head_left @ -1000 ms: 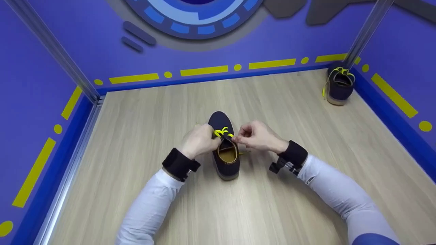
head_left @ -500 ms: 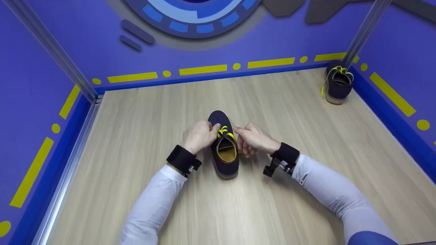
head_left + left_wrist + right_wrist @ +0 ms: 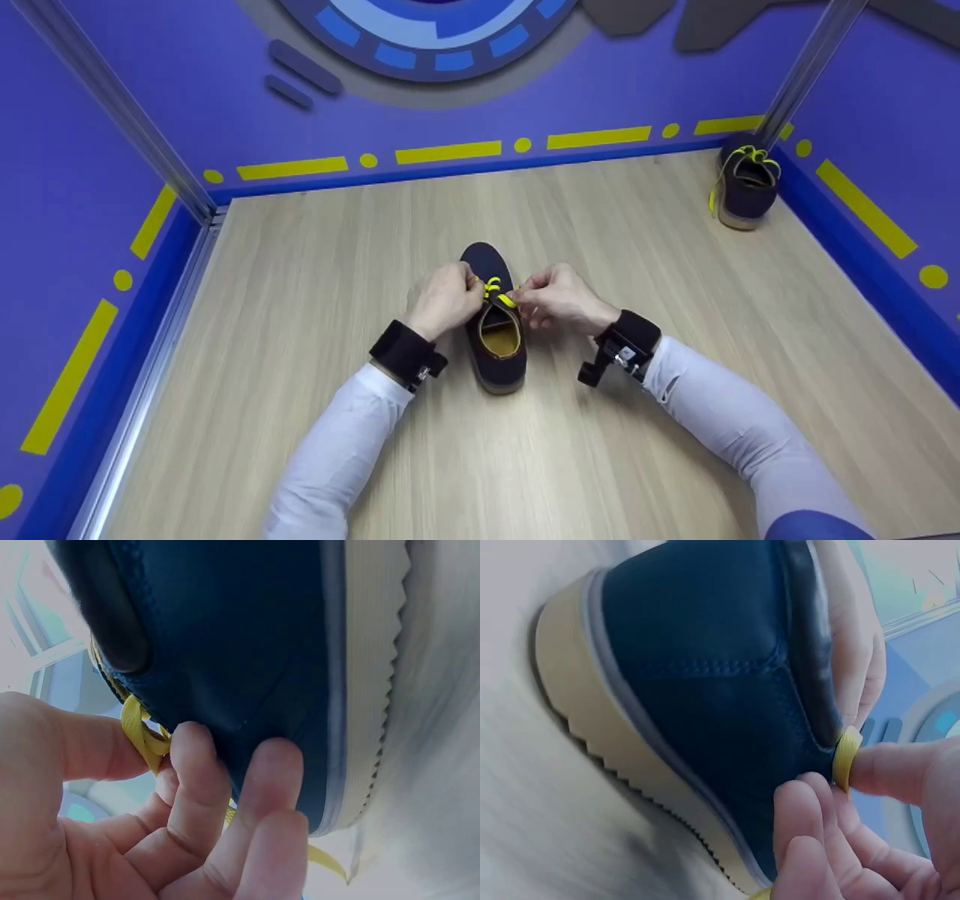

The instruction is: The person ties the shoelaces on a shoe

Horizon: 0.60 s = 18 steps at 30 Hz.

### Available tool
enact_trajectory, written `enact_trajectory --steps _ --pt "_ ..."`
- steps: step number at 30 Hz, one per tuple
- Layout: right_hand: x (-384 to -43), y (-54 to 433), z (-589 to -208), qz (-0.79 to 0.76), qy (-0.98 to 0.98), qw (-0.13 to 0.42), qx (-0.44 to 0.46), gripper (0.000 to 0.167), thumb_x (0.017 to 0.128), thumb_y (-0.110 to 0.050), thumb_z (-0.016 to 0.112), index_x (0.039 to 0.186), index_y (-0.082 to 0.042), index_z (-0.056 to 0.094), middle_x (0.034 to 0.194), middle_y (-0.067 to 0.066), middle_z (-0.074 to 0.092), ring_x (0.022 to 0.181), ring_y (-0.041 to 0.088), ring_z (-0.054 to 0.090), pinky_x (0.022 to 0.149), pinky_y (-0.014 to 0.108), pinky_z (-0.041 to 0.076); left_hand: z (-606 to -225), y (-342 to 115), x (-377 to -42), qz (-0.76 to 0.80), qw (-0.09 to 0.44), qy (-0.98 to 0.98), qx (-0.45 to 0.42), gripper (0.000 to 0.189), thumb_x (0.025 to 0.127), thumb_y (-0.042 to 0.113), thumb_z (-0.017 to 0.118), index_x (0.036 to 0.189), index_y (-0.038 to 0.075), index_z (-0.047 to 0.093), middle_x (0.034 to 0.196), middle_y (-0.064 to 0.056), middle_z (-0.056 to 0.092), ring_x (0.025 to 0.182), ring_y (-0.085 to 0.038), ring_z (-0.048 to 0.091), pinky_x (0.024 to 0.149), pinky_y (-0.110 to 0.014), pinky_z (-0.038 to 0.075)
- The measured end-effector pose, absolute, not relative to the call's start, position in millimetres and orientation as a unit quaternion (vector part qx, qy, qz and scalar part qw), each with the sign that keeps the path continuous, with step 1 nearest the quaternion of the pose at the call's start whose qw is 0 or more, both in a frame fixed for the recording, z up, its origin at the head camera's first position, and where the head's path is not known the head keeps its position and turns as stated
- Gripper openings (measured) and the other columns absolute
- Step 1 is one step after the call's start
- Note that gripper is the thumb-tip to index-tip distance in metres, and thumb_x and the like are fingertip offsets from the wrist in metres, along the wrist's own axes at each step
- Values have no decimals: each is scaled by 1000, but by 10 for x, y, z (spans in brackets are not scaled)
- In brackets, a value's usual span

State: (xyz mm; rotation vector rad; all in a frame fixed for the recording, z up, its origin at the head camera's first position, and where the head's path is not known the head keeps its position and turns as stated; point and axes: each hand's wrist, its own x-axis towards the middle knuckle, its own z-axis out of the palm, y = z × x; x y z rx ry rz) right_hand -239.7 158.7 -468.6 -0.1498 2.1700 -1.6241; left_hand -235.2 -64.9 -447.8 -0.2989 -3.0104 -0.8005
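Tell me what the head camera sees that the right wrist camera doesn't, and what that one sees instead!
Only the head view shows the other shoe, in the far right corner, and the black wrist straps. Only the right wrist view shows the sole's jagged edge. Both show the nearer shoe, its yellow lace and the right-hand grip.
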Motion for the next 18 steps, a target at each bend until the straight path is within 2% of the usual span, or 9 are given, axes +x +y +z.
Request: enact_trajectory --steps 5,7,11,15,18 --pt "-2399 1556 -4655 -607 772 184 -44 15 97 -19 74 96 -5 75 74 4 74 58 13 69 55 28 57 -4474 -661 -2356 -272 25 -958 -91 15 94 27 62 85 17 69 82 0 70 76 -22 65 65 -41 50" --pt "-2403 1545 -4628 -621 764 171 -43 18 100 -18 71 102 0 75 78 6 75 63 16 72 60 32 62 -4466 -674 -2362 -299 39 -949 -91 15 94 26 63 90 15 73 85 -1 72 77 -22 66 66 -40 51" --pt "-2418 1542 -4553 -650 746 125 -72 29 104 -17 66 112 10 72 89 9 79 72 19 76 64 31 63 -4422 -701 -2382 -380 57 -917 -103 19 95 24 63 95 11 76 85 -1 72 74 -18 63 66 -34 49" --pt "-2417 1551 -4474 -664 732 62 -139 31 104 -16 67 111 14 72 101 25 78 76 19 78 62 26 61 -4365 -712 -2393 -468 44 -875 -116 21 97 23 62 92 9 77 81 -3 75 69 -12 60 63 -26 44" --pt "-2399 1555 -4430 -659 731 24 -175 26 103 -14 67 108 11 74 103 35 74 77 19 78 63 26 62 -4337 -698 -2381 -565 7 -817 -117 23 102 18 60 96 2 75 86 -14 79 72 -17 68 66 -22 52"
